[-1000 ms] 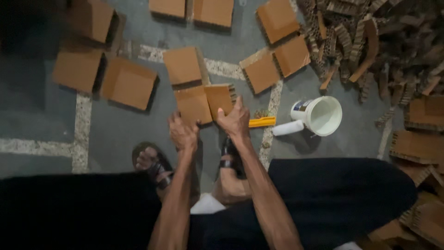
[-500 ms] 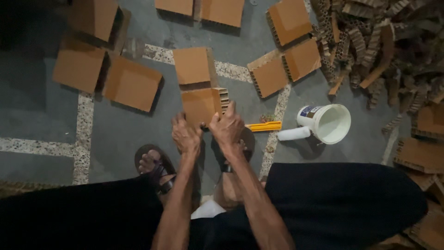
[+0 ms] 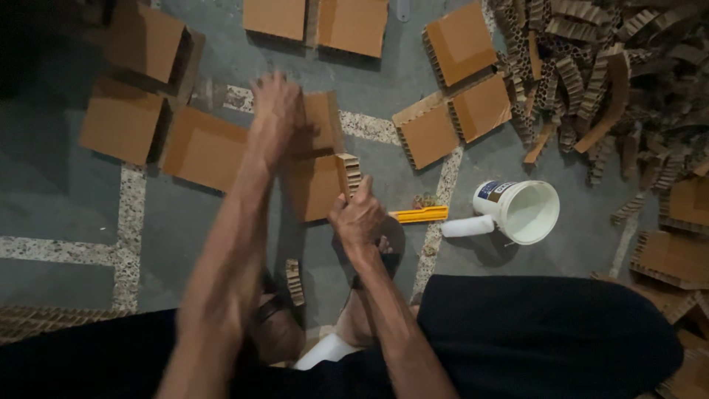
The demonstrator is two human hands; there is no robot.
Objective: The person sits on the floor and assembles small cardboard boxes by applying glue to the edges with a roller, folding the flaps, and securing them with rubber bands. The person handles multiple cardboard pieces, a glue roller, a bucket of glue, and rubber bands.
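My right hand (image 3: 360, 215) grips the near right edge of a square brown honeycomb cardboard block (image 3: 319, 185) lying on the grey floor. A narrow honeycomb strip (image 3: 351, 174) stands along that block's right side, just above my fingers. My left hand (image 3: 277, 111) reaches farther out, fingers spread, resting on another cardboard block (image 3: 317, 122) behind the first one. A small honeycomb strip (image 3: 295, 281) lies on the floor near my feet.
Several more cardboard blocks (image 3: 203, 148) lie around on the floor. A heap of honeycomb strips (image 3: 591, 74) fills the upper right. A white bucket (image 3: 526, 212), a white roller (image 3: 467, 226) and a yellow cutter (image 3: 419, 215) sit to the right of my right hand.
My left hand has moved from beside the right hand out to the farther block. The right hand stays on the near block's edge. A strip has appeared by my feet.
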